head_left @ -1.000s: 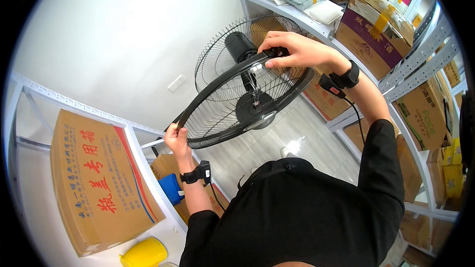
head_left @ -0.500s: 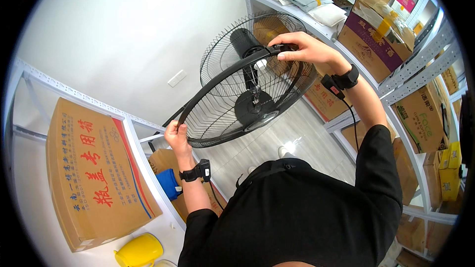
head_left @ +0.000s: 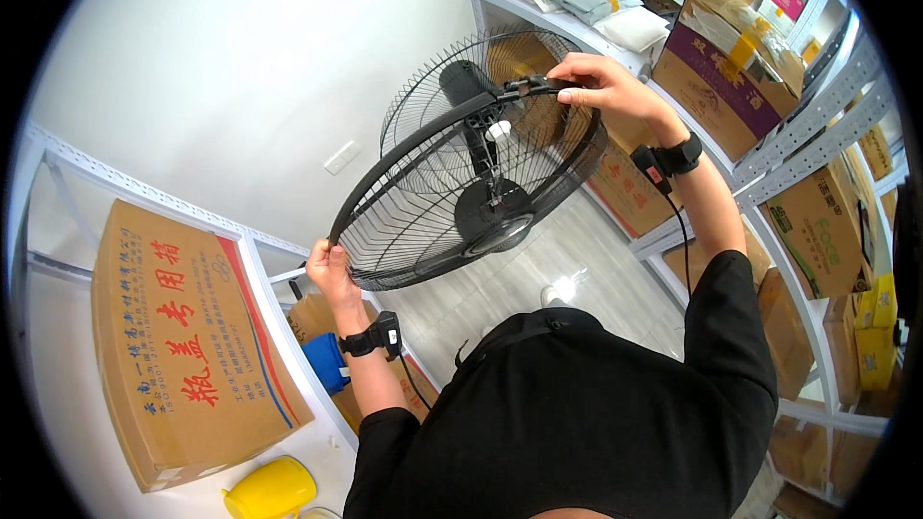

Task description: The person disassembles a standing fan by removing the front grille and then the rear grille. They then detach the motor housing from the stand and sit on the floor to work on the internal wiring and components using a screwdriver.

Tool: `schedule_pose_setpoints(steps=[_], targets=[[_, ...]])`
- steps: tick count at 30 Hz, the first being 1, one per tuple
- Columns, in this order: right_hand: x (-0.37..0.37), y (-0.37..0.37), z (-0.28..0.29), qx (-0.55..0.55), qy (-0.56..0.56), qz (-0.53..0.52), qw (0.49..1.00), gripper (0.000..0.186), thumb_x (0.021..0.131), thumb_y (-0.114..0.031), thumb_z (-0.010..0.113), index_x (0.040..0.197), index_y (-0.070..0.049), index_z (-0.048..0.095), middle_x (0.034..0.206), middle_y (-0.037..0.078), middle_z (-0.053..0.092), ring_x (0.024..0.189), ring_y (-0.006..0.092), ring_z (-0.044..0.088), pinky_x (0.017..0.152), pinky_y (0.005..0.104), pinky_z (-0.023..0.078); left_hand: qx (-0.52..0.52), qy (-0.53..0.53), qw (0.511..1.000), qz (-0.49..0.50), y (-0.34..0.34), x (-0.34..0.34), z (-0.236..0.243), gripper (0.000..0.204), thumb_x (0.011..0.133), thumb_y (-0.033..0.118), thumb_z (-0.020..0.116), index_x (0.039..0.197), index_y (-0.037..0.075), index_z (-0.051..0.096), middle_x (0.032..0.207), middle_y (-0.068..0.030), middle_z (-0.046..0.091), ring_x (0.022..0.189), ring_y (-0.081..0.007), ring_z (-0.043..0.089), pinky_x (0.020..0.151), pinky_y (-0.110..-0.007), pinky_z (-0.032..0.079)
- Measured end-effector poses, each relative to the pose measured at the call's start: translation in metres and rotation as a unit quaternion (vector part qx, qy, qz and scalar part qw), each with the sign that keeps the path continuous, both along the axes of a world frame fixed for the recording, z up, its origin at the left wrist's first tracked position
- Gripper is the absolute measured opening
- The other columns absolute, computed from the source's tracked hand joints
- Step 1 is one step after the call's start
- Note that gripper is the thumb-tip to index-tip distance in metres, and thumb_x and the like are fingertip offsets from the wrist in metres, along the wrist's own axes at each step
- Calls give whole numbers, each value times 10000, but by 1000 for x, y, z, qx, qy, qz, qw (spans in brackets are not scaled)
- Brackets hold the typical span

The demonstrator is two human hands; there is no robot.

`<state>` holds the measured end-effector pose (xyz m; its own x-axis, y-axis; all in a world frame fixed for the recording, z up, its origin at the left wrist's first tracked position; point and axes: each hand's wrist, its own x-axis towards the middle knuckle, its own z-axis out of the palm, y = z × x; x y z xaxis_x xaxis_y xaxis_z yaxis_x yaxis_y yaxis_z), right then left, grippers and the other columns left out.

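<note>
Black fan (head_left: 492, 210) sits between a white wall (head_left: 221, 67) and the person (head_left: 577, 404), its rim (head_left: 435, 127) clamped by the left hand (head_left: 333, 274) at one side, the right hand (head_left: 608, 88) at the other.

Left hand (head_left: 333, 275), right hand (head_left: 608, 86), holding black fan (head_left: 490, 205)

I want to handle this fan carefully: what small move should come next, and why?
Perhaps slide the right hand slightly left along the black fan's rim to the clip-like piece: the hand sits just beside it, while the left hand holds the rim's left end.
</note>
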<state>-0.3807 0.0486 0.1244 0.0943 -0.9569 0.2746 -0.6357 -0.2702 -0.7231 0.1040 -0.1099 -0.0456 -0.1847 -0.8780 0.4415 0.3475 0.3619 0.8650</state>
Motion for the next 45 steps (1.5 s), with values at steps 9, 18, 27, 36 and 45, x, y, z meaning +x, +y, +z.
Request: schedule_pose_setpoints(steps=[9,18,27,36,45], targets=[[-10,2,8,-121,47,2,992,303,957,-176,685,1221,-28,697,970,70,666,898,200,610,794,326,470,-2,8,1000,12,3,-20,14,469,894,456,777,772,78,527,610,41,445,522,-43,362,478,-207,226],[-90,10,-32,34,-228,66,971,364,969,-304,702,1201,-30,635,973,4,628,906,99,579,832,275,478,28,81,996,11,11,-26,25,540,825,497,825,762,71,499,631,24,473,508,-36,380,459,-209,258],[-143,21,-101,4,-376,69,924,485,916,-416,737,1170,-18,626,1033,26,642,976,135,599,906,309,481,106,186,971,109,0,-15,19,435,915,487,715,854,81,571,728,-7,567,667,-103,531,624,-240,453],[-134,34,-150,-101,-513,-1,852,371,994,-252,667,1249,10,600,1145,51,652,1034,147,629,938,319,513,113,262,957,49,14,-27,22,376,915,403,740,966,53,614,840,-53,629,769,-153,619,698,-260,533],[-108,34,-174,-141,-510,-96,843,545,1025,-475,562,1306,-8,567,1038,64,631,1056,231,625,966,398,502,68,234,960,134,35,-39,42,474,879,455,773,951,73,503,734,4,497,664,-119,493,668,-277,474]])
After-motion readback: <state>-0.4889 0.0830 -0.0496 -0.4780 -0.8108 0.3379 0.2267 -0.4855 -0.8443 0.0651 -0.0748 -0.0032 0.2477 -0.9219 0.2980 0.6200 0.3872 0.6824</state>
